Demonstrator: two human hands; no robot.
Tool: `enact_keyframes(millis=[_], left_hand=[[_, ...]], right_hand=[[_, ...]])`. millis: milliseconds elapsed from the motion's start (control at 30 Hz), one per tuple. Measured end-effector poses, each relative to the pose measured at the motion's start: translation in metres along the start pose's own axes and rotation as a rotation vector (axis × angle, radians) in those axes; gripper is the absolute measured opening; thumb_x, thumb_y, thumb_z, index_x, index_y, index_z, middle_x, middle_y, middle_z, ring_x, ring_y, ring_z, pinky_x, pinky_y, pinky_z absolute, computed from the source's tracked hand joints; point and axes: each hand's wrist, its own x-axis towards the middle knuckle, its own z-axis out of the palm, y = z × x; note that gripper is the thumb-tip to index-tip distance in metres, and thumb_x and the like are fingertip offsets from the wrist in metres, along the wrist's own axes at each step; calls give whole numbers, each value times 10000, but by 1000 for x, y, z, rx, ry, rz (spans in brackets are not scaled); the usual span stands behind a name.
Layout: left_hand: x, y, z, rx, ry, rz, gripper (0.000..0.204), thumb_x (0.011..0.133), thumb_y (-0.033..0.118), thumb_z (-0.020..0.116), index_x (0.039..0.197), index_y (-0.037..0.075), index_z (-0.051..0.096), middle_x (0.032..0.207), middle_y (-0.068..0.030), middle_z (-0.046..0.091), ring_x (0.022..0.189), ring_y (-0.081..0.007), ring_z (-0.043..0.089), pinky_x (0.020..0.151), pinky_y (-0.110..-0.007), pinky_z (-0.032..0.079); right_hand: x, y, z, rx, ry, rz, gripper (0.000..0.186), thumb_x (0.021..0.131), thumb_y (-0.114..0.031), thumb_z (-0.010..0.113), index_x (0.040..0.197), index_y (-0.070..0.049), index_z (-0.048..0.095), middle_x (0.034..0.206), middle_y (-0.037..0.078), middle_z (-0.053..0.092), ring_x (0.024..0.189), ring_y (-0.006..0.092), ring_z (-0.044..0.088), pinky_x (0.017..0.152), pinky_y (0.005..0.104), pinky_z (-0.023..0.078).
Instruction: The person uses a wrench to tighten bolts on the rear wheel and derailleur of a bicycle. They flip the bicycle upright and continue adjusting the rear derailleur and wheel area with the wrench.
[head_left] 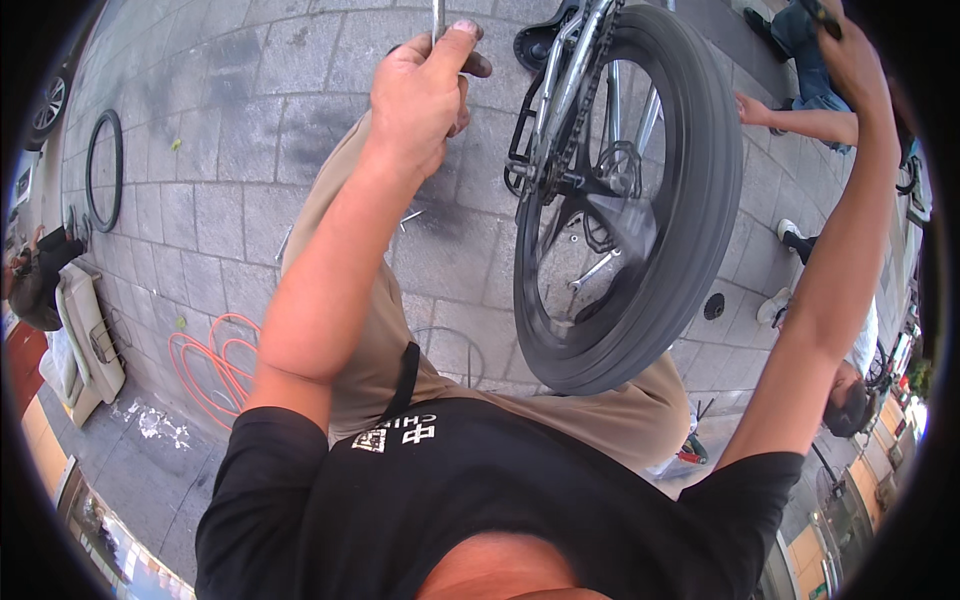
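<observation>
My left hand [422, 100] is closed around a thin silver rod [438, 14], whose far end leaves the top of the view. To its right stands a bicycle wheel [700, 190] with a black tire and broad spokes. The spokes are smeared, as if turning. Beside the wheel run the silver frame tubes [562, 80] and a chain [582, 115]. My right arm reaches past the wheel to the top right. There my right hand [855, 60] is closed on a dark object [824, 18], cut off by the rim of the picture.
A silver wrench [597, 270] and a sprocket cassette [714, 306] lie on the grey paving. An orange hose [215, 365] coils at the left, below a loose tire [104, 170]. Another person's hand [755, 108] is right of the wheel; more people are around.
</observation>
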Motion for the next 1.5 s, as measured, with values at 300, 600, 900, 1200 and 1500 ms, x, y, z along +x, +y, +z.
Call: enact_keyframes(millis=[300, 600, 900, 1200, 1500], left_hand=[[-13, 8, -7, -73, 5, 49, 331, 1046, 288, 649, 1114, -37, 660, 801, -45, 621, 443, -73, 406, 423, -260, 331], [-8, 9, -7, -58, 116, 20, 288, 1049, 316, 661, 1012, 31, 663, 704, -42, 607, 410, -84, 459, 378, -257, 337], [-9, 3, -13, -43, 20, 63, 326, 1041, 302, 662, 1094, -20, 669, 794, -41, 620, 441, -69, 421, 425, -260, 330], [-5, -1, -17, 45, 37, 25, 369, 1045, 360, 664, 1062, -9, 680, 752, -40, 578, 420, -63, 420, 380, -256, 313], [-4, 0, -23, -95, 15, -8, 329, 1060, 313, 652, 1109, -12, 663, 769, -49, 583, 407, -66, 406, 380, -258, 326]], right_hand=[[-191, -129, 107, 301, 21, -16, 422, 956, -222, 611, 1361, -114, 667, 1286, 229, 685, 1159, 396, 677, 983, 470, 541], [-180, -140, 160, 343, -17, -54, 414, 959, -231, 606, 1353, -111, 654, 1280, 227, 681, 1137, 409, 681, 959, 484, 549], [-161, -131, 176, 300, -40, -79, 407, 962, -241, 601, 1345, -109, 641, 1274, 226, 677, 1114, 421, 684, 935, 499, 557], [-123, -116, 231, 231, -48, -93, 400, 965, -250, 596, 1337, -106, 628, 1268, 225, 673, 1092, 434, 687, 911, 513, 565], [-108, -122, 238, 246, -157, -43, 430, 965, -231, 602, 1372, -93, 615, 1285, 201, 669, 1111, 424, 672, 922, 505, 567]])
